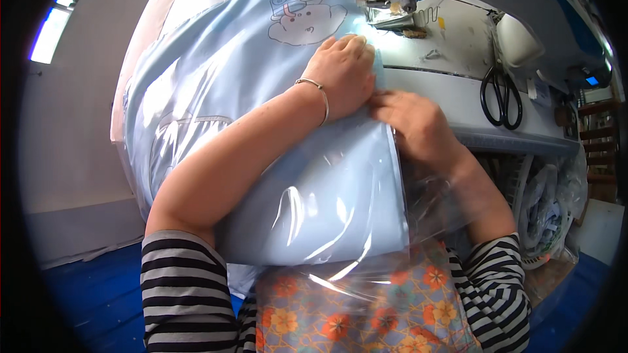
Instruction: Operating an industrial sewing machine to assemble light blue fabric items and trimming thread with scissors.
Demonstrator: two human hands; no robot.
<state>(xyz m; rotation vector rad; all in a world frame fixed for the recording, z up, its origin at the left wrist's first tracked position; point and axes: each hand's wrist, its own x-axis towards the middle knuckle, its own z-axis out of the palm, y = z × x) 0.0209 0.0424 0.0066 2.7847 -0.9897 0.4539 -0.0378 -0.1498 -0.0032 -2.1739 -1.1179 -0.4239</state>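
Note:
A light blue garment piece (196,85), with a white cartoon animal print and a gathered pocket, lies across the sewing machine's bed. Clear, shiny plastic film (307,216) covers the cloth and hangs over my lap. Resting on the cloth just in front of the needle area is my left hand (343,72), its fingers laid against the surface beside the right edge. Slightly nearer and to the right, my right hand (418,124) has its fingers closed at that same edge, pinching it; the hand is a little blurred. The sewing machine's presser foot area (386,18) is lit, and the cloth edge reaches close to it.
Black-handled scissors (502,98) lie on the machine table's right side. Thread scraps (432,54) are scattered on the bed beyond the edge. Below the table, at right, stands a white basket (523,202) with plastic-wrapped stuff. A floral apron (366,314) covers my lap.

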